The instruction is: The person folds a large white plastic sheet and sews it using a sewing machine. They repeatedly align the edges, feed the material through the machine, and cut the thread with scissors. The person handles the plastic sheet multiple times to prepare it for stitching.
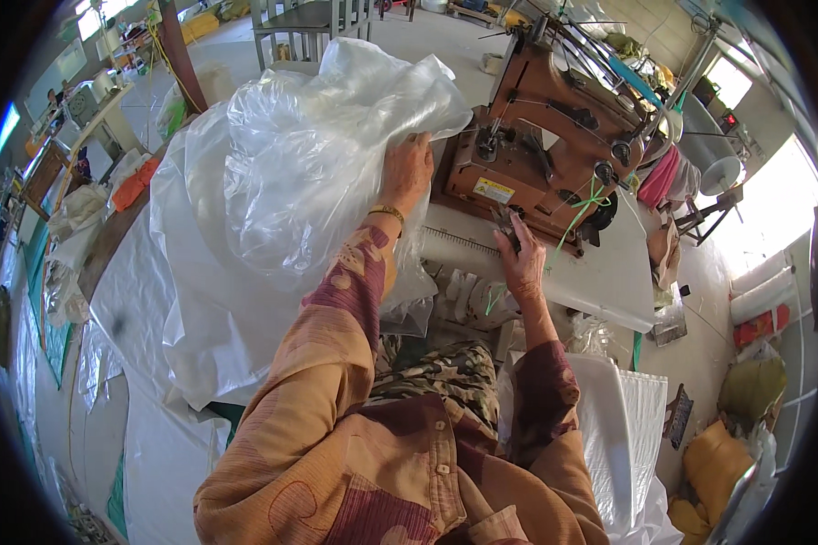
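Two patterned sleeves (pixel 327 336) reached forward over camouflage trousers (pixel 441 377), and folded white sheeting (pixel 641 418) lay beside the right one. The right hand (pixel 523 263) hung over the front edge of the white surface (pixel 600 282), its grip closed on a small dark tool (pixel 505 222). Farther in, the left hand (pixel 406 174) rested against the right margin of a heap of clear plastic film (pixel 309 154); whether that grip was pinching the folds or only pressing them could not be told. The film covered the left part of the surface, hiding its edge there. It looked light, limp and slippery, apt to slide layer over layer and perhaps to tear if yanked; the bunched margin by the left hand seemed the best place to take hold, with several folds gathered together. Just right of the film, a brown sewing machine (pixel 554 100) stood on the surface, green thread (pixel 583 213) trailing from its near end. Off the right corner, a yellow sack (pixel 718 463) sat on the floor, its contents hidden. A grey chair (pixel 314 16) stood beyond the film.
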The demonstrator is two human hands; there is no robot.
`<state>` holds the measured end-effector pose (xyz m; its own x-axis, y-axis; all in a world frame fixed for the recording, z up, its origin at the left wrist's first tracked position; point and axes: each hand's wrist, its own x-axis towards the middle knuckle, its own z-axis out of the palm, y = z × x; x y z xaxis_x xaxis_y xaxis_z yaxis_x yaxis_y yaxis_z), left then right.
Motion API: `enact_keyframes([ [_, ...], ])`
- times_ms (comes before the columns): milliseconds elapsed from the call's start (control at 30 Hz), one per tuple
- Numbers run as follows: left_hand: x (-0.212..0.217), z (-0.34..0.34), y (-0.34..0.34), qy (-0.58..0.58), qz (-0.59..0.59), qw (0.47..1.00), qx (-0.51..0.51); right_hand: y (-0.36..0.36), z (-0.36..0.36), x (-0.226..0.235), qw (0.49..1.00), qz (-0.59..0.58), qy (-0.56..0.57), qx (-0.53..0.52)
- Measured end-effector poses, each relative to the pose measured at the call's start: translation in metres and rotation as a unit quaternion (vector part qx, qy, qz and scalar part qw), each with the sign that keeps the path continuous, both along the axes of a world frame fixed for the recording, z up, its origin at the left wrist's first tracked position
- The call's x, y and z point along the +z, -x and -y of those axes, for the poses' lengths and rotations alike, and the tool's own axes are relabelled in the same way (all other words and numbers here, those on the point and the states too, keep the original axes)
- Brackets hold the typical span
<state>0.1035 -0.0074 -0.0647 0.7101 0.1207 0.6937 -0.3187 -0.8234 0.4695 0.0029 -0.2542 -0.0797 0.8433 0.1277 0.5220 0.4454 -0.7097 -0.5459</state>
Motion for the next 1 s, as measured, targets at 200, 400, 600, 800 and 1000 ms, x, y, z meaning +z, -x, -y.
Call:
enact_keyframes([
  [200, -0.002, 0.000, -0.001, 0.036, 0.016, 0.999, -0.004, 0.000, 0.000, -0.004, 1.000, 0.020, 0.009, 0.001],
  [400, -0.007, -0.009, -0.010, 0.132, 0.068, 0.989, -0.017, 0.003, -0.006, 0.000, 0.999, 0.037, 0.014, -0.003],
  [600, -0.004, -0.012, -0.006, 0.145, 0.047, 0.988, -0.026, 0.003, -0.037, 0.032, 0.996, 0.062, 0.065, -0.018],
  [800, -0.002, -0.013, -0.001, 0.138, 0.140, 0.980, -0.036, -0.038, -0.095, 0.097, 0.965, 0.083, 0.231, -0.089],
  [1000, -0.003, -0.010, 0.000, 0.179, 0.120, 0.975, -0.053, -0.084, -0.122, 0.113, 0.942, 0.078, 0.318, -0.079],
])
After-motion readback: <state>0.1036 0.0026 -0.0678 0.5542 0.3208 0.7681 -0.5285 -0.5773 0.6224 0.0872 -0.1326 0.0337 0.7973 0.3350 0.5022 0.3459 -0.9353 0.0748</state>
